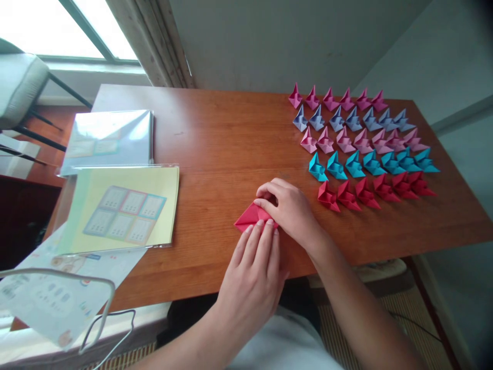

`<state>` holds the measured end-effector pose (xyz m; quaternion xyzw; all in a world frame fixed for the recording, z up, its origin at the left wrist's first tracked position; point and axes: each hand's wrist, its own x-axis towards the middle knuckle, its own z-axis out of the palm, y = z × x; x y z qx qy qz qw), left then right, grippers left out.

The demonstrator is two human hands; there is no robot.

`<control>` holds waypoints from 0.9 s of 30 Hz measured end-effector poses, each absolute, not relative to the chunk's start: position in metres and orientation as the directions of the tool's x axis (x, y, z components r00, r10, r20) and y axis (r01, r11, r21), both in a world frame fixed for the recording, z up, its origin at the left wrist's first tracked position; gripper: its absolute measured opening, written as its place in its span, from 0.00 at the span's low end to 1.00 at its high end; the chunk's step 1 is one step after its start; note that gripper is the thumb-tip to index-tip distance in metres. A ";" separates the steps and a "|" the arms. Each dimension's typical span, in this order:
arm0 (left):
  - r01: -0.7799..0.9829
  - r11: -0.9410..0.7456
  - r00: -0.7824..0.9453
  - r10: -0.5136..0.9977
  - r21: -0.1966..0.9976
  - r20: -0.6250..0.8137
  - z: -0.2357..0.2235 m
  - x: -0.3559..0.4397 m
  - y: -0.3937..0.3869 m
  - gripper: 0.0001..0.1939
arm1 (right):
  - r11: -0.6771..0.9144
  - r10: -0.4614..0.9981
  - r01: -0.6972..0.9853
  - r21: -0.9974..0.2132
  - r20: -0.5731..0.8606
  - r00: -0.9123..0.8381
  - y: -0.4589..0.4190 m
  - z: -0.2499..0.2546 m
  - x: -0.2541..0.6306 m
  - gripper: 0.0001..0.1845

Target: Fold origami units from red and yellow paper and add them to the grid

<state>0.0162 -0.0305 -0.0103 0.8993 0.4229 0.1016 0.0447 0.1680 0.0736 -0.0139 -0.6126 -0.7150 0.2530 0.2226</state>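
A red sheet of origami paper point(247, 218), folded to a pointed shape, lies flat on the wooden table in front of me. My left hand point(252, 275) rests on its near edge, the fingers stretched out side by side and pressing down. At the paper's upper right, my right hand point(290, 208) is curled with thumb and forefinger closed on the paper's edge. Both hands hide the right part of the sheet. To the right stands a row of finished red folded paper pieces point(365, 193).
Beyond the red row are rows of turquoise point(373, 163), pink point(362, 141), lilac point(353, 119) and magenta point(330, 100) folded pieces. At left lie a yellow paper pack point(127, 177), a bluish pack point(111, 123) and a printed sheet point(54, 293). A white cable point(108, 285) hangs at the lower left.
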 end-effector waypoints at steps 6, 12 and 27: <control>0.790 -0.583 0.573 0.812 0.190 0.107 -0.015 0.015 -0.016 0.35 | 0.124 0.988 0.759 -0.639 0.007 -0.156 0.073 -0.013 0.167 0.03; 0.783 -0.593 0.586 0.805 0.187 0.096 -0.019 0.014 -0.015 0.37 | 0.138 0.987 0.763 -0.631 0.021 -0.161 0.072 -0.012 0.168 0.04; 0.772 -0.608 0.594 0.794 0.187 0.128 -0.022 0.014 -0.014 0.40 | 0.190 0.979 0.701 -0.688 0.083 -0.184 0.070 -0.016 0.172 0.06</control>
